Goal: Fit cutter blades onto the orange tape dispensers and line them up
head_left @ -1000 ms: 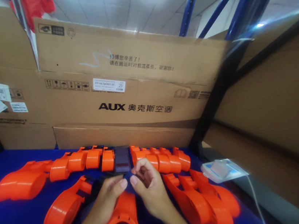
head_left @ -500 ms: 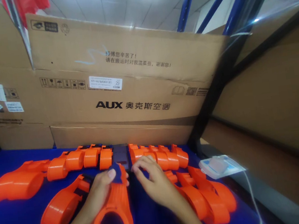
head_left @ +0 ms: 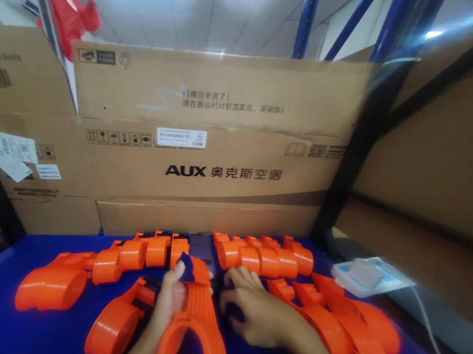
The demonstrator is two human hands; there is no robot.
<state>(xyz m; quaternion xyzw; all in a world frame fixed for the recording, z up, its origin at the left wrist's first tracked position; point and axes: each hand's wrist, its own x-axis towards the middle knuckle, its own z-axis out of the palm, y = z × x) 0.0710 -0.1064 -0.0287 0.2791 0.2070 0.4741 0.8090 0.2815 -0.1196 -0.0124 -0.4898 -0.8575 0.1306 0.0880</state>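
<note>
My left hand (head_left: 173,292) is closed around the narrow upper end of an orange plastic part with a large ring (head_left: 217,342). The ring hangs toward me, and a dark blue piece (head_left: 186,266) shows at the top beside my thumb. Just right of it, my right hand (head_left: 254,308) is low over the blue surface, fingers bent down and thumb apart from them. Nothing shows between those fingers, though their tips are partly hidden. Behind both hands lies a dark, flat rectangular object (head_left: 201,251), perhaps a phone.
Several similar orange parts (head_left: 108,263) line the back left, and one (head_left: 113,332) lies left of my forearm. More stand at back right (head_left: 269,260) and near right (head_left: 352,324). A pale box with a cable (head_left: 369,275) sits at the right edge. Cardboard (head_left: 239,200) walls the back.
My right hand has lowered toward the surface, and its thumb and fingers have spread from a near pinch. The left hand keeps hold of the orange ring part. The camera view has shifted left.
</note>
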